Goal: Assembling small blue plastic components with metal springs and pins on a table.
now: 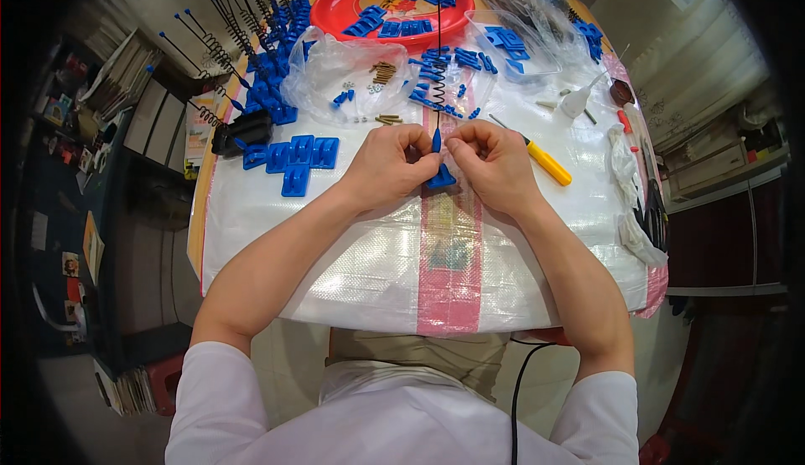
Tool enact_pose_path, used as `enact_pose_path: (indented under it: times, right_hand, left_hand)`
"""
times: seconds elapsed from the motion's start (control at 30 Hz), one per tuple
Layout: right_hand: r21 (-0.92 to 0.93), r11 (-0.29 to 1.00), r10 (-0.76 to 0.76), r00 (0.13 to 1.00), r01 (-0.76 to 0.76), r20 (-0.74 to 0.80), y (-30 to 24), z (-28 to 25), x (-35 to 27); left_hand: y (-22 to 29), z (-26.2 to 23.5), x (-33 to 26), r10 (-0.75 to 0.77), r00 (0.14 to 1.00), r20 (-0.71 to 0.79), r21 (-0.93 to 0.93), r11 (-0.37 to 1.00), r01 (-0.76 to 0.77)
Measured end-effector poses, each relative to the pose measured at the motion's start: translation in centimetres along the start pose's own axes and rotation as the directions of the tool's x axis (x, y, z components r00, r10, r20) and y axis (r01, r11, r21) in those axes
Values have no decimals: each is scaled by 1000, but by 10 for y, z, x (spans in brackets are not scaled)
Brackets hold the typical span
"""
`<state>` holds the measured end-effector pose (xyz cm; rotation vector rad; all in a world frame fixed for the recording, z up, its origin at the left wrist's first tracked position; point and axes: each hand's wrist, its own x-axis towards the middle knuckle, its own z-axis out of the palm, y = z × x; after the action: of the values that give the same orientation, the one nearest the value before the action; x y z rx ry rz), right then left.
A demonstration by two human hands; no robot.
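Beside clear plastic bags [352, 71], both hands [387, 166] [495, 166] pinch a blue spring-rod piece [438, 159] on the white woven sheet [369, 255].

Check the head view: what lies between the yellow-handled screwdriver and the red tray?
In the head view, between the yellow-handled screwdriver and the red tray lie clear plastic bags holding small blue plastic parts, on the white woven sheet.

a small blue plastic base [441, 177] sits at the centre of the frame on the white woven sheet, over its pink stripe. from it a thin black rod with a coiled spring section [437, 62] stands upright, reaching toward the top of the frame, with a blue sleeve at its lower end and a small ball tip.
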<state>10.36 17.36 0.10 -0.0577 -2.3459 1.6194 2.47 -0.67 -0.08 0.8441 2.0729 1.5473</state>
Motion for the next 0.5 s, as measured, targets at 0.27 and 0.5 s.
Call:
enact_pose_path:
  times: [0.27, 0.5]
  right_hand:
    - [26, 999, 31, 996, -29, -78, 3, -10, 3]
    - [19, 1000, -8, 993, 10, -117, 9, -15, 5]
  left_hand:
    - [-6, -3, 2, -33, 999, 43, -34, 999, 35]
    - [-5, -3, 2, -31, 998, 48, -26, 999, 32]
